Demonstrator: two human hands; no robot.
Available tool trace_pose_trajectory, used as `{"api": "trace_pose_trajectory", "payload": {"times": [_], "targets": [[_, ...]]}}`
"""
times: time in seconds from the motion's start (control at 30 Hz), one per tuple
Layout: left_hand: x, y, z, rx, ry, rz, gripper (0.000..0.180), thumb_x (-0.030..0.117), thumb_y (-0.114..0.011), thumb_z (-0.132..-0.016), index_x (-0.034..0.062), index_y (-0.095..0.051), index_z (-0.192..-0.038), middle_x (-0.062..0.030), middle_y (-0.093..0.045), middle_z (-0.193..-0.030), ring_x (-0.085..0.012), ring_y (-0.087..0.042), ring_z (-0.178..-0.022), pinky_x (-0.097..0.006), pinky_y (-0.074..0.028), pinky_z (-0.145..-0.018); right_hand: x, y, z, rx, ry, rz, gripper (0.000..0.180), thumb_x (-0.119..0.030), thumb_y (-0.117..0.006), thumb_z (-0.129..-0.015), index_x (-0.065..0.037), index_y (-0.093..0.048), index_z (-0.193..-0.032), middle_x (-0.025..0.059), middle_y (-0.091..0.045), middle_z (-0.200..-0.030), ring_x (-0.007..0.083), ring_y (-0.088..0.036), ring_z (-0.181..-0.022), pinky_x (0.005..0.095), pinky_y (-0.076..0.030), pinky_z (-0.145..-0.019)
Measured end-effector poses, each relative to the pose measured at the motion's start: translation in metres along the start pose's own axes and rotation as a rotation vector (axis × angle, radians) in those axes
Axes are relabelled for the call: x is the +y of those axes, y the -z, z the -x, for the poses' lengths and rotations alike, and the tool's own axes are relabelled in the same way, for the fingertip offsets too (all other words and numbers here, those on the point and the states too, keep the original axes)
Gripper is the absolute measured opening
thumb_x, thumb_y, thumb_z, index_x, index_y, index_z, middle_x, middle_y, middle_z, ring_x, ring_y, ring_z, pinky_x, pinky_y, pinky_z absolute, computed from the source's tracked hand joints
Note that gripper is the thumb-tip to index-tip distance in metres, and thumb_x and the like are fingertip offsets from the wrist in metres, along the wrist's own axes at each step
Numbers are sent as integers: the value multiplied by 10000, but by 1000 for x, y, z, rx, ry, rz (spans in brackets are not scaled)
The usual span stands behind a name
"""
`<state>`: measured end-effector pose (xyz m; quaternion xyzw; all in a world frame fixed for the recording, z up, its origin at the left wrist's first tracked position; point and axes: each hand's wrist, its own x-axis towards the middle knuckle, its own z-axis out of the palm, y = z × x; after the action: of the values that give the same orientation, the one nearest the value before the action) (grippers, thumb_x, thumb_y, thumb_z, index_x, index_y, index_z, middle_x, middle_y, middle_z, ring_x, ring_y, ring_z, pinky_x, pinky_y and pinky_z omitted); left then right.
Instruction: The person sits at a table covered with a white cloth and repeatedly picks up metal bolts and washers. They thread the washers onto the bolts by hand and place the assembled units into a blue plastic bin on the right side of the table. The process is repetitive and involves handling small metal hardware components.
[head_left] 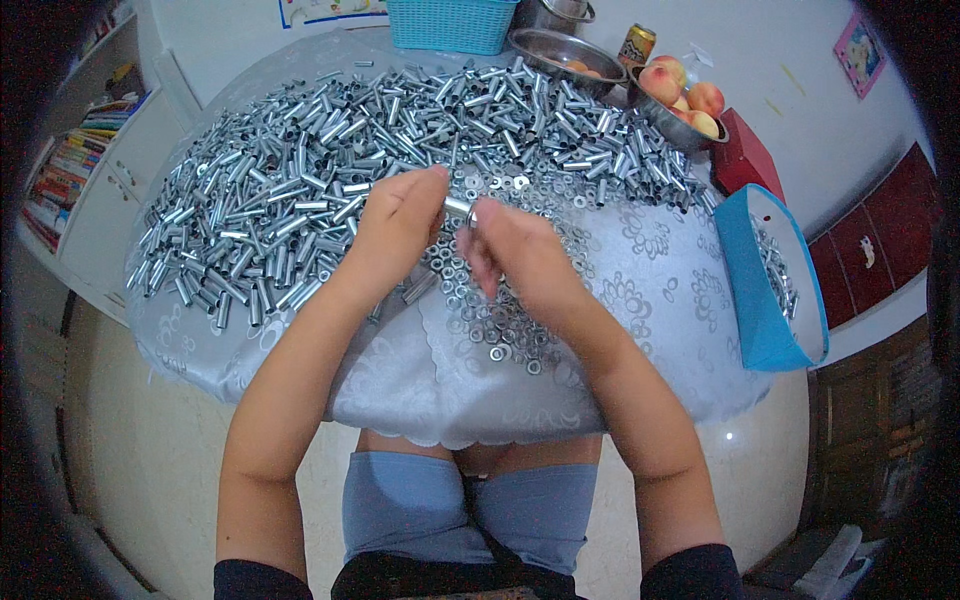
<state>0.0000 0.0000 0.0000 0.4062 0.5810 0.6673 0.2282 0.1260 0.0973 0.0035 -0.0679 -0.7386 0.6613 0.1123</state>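
Presently, left hand (400, 222): tube (456, 206) pinched at fingertips.
Right hand (515, 255): washer (471, 216) gripped, held at the tube's end.
Advice: washer is best kept square to the tube.
Supply: washers (500, 335) beneath the fingers.

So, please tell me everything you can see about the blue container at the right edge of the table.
The blue container is a box-like bin, plastic by its look, with a white inner face and rim. It stands tilted at the right edge of the round table, its open side turned up and to the right. Inside lie some small silver metal tubes, like those heaped on the table. It touches the pale patterned tablecloth; neither hand touches it. A red box sits just behind it.
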Motion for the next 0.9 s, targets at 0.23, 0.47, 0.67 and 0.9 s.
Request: {"api": "trace_pose_trajectory", "payload": {"times": [0.23, 0.47, 0.67, 0.9], "targets": [[5, 2, 1, -18, 50, -17, 385, 279, -413, -901, 67, -456, -582, 28, -419, -516, -49, -353, -465, -231, -286, -437, -14, -8, 4, 215, 166, 591, 293, -284, -548, -830, -3, -512, -755, 177, -540, -641, 318, -556, -594, 404, -413, -529], [2, 1, 1, -38, 63, -18, 378, 267, -404, -899, 55, -458, -591, 34, -405, -520, -51, -346, -492, -238, -291, -459, -10, -12, 3, 477, 450, 684, 275, -229, -566, -840, 6, -509, -711, 52, -501, -593, 119, -438, -510, 289, -346, -456], [-2, 3, 2, -89, -44, -140, 359, 249, -414, -894, 33, -447, -609, 36, -403, -539, -53, -335, -517, -244, -288, -466, -12, 2, 6, 288, 370, 756, 367, -359, -534, -841, -59, -471, -640, 94, -465, -499, 248, -497, -453, 341, -382, -431], [-3, 1, 4, 24, -176, -206, 358, 246, -409, -899, 30, -444, -616, 29, -397, -536, -59, -342, -520, -254, -296, -465, -13, 3, 1, -63, -223, -452, 398, -383, -438, -899, -87, -465, -634, -13, -371, -479, 99, -360, -404, 228, -280, -396]]}}
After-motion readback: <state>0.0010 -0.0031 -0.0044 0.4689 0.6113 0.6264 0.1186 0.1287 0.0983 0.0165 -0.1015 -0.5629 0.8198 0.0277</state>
